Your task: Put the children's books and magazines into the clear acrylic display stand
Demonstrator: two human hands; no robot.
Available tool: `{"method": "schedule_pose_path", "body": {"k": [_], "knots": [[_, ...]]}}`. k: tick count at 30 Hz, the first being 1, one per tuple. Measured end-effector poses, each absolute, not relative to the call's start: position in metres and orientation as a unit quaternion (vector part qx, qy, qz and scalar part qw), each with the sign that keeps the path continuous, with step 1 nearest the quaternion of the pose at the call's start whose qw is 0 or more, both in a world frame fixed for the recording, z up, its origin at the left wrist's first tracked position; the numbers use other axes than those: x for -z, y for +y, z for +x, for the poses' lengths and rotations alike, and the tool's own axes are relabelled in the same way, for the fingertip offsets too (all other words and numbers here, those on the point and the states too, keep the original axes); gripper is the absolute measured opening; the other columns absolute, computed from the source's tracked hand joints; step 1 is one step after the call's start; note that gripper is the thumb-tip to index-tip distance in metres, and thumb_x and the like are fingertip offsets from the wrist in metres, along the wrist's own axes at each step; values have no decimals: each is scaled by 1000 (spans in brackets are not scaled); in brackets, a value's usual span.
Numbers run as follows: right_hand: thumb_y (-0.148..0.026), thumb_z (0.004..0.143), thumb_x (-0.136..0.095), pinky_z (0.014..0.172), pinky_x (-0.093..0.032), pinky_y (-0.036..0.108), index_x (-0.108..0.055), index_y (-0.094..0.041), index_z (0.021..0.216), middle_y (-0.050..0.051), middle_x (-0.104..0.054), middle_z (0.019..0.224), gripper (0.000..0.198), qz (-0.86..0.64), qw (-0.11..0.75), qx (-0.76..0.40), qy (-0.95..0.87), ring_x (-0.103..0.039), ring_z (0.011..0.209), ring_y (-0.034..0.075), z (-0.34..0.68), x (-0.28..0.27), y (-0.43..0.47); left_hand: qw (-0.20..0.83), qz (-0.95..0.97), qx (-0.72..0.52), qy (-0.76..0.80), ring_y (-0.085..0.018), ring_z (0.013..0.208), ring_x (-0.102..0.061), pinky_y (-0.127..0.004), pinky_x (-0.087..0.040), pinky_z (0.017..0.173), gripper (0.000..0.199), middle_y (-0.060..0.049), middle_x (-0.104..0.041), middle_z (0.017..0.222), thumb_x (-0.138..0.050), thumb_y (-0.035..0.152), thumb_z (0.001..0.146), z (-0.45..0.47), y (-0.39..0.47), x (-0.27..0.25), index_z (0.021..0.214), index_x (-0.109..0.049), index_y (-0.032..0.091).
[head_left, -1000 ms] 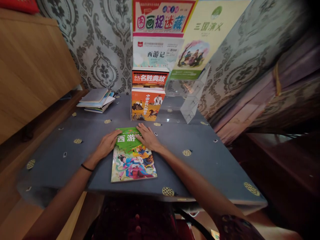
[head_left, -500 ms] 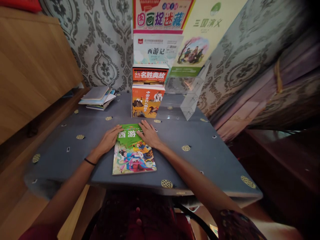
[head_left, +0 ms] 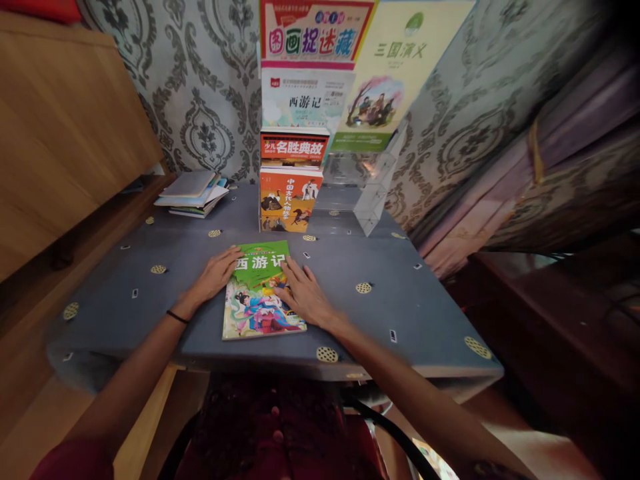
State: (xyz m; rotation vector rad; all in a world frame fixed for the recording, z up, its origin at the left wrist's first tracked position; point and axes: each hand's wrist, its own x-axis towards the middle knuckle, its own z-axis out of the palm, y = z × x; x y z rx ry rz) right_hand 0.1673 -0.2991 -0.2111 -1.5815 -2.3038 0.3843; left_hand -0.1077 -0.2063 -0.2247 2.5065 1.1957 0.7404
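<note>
Our right hand [head_left: 305, 293] slides nearer us, fingers spread over the book [head_left: 257, 310]; our loosely flat left hand [head_left: 219, 272] should steady its opposite side

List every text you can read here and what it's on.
"西游记": green book
"图画捉迷藏": red-bordered book
"动物王国": same book, small ovals
"西游记": white book
"三国演义": pale yellow book
"少儿": red book
"名胜典故": same red book
"中国古代人物故事": orange book
Remaining cover print: too small or blurred.

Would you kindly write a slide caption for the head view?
Left hand and right hand touch a green-topped book before a clear rack of books.
</note>
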Motion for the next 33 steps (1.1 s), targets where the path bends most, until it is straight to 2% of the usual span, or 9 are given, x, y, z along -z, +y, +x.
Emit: {"method": "schedule_pose_path", "body": {"k": [10, 13, 16, 20, 23, 26, 28, 30, 33], "knots": [[-67, 101, -32, 126, -22, 54, -29, -10, 159, 21, -25, 167, 82, -533, 170, -144, -816, -22, 156, 30, 170, 211, -326, 103, 882, -161, 430, -31, 153, -32, -63, -18, 123, 54, -14, -42, 161, -42, 47, 102, -93, -267, 216, 149, -50, 23], [-66, 101, -35, 126, -23, 54, -30, -12, 159, 21, -27, 167, 80, -536, 174, -138, -814, -22, 156, 30, 170, 214, -324, 104, 890, -169, 412, -30, 154, -28, -59, -20, 124, 56, -12, -34, 165, -43, 52, 102, -87, -292, 219, 152, -46, 27], [-64, 100, -39, 125, -24, 56, -29, -15, 160, 20, -28, 166, 78, -536, 185, -133, -813, -21, 157, 31, 170, 216, -324, 96, 842, -204, 490, -36, 156, -22, -61, -23, 121, 63, -19, -29, 166, -45, 55, 100, -86, -300, 227, 153, -43, 21], [-62, 100, -43, 124, -28, 56, -30, -13, 159, 23, -23, 167, 78, -538, 188, -143, -809, -22, 156, 33, 171, 216, -324, 138, 785, -234, 557, -42, 152, -28, -65, -24, 120, 67, -25, -42, 158, -53, 52, 96, -87, -294, 233, 150, -45, 13], [-61, 100, -45, 122, -32, 55, -28, -15, 160, 22, -19, 168, 78, -537, 197, -154, -805, -24, 155, 33, 172, 217, -325, 213, 755, -300, 542, -40, 149, -36, -59, -30, 120, 62, -21, -51, 153, -58, 49, 93, -88, -291, 227, 145, -51, 17], [-59, 100, -47, 121, -34, 56, -27, -18, 161, 20, -21, 168, 77, -537, 212, -157, -801, -27, 154, 34, 173, 219, -325, 329, 674, -404, 523, -34, 141, -49, -47, -41, 116, 58, -13, -61, 144, -64, 46, 89, -87, -291, 217, 140, -56, 21], [-60, 99, -47, 121, -34, 55, -27, -19, 161, 19, -21, 168, 77, -540, 218, -166, -796, -28, 154, 34, 174, 219, -326, 415, 577, -476, 518, -29, 133, -58, -38, -50, 107, 59, -11, -65, 139, -69, 43, 86, -85, -291, 211, 139, -55, 22], [-63, 99, -46, 121, -34, 55, -28, -21, 161, 18, -21, 169, 77, -546, 218, -180, -789, -28, 154, 34, 175, 218, -326, 494, 456, -522, 525, -26, 115, -70, -32, -59, 88, 62, -12, -70, 129, -74, 38, 82, -80, -290, 208, 138, -53, 21], [-65, 99, -43, 122, -33, 54, -29, -20, 161, 18, -20, 169, 77, -550, 216, -199, -782, -28, 154, 34, 176, 217, -327, 589, 320, -523, 527, -22, 82, -76, -27, -59, 64, 50, -9, -78, 102, -79, 30, 76, -72, -286, 204, 122, -61, 18]]}}
